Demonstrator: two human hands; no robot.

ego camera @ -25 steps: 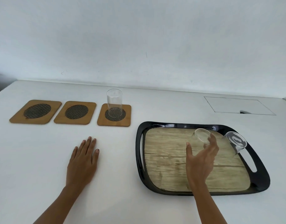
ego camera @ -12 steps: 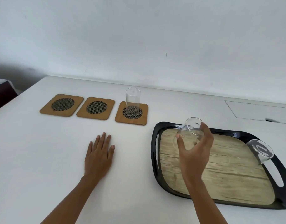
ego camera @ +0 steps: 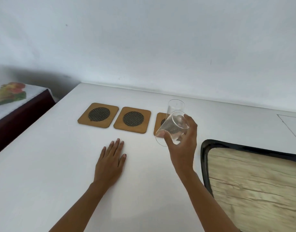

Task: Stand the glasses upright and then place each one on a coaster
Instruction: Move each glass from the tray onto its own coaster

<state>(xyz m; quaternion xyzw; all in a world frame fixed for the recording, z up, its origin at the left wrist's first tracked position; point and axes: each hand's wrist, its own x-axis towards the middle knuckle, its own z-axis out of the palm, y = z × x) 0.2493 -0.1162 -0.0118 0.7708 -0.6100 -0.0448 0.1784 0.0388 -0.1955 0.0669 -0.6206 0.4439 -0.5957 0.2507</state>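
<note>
My right hand point(ego camera: 184, 144) grips a clear glass point(ego camera: 172, 127), tilted with its mouth down-left, in the air just in front of the right coaster point(ego camera: 159, 122). A second clear glass point(ego camera: 176, 105) stands upright on that right coaster, partly hidden behind the held one. The middle coaster point(ego camera: 132, 119) and the left coaster point(ego camera: 98, 114), both wooden with a dark mesh disc, are bare. My left hand point(ego camera: 110, 163) lies flat on the white table, fingers apart, holding nothing. The third glass is out of view.
A black tray point(ego camera: 204, 158) with a wood-grain floor sits at the right, cut off by the frame. A dark-edged surface with a floral cloth point(ego camera: 8, 94) stands beyond the table's left edge. A wall runs along the back.
My right hand has lifted the glass off the tray and carried it left to the right coaster. The view has swung left, so the tray's far side left the frame. The left hand stays put.
</note>
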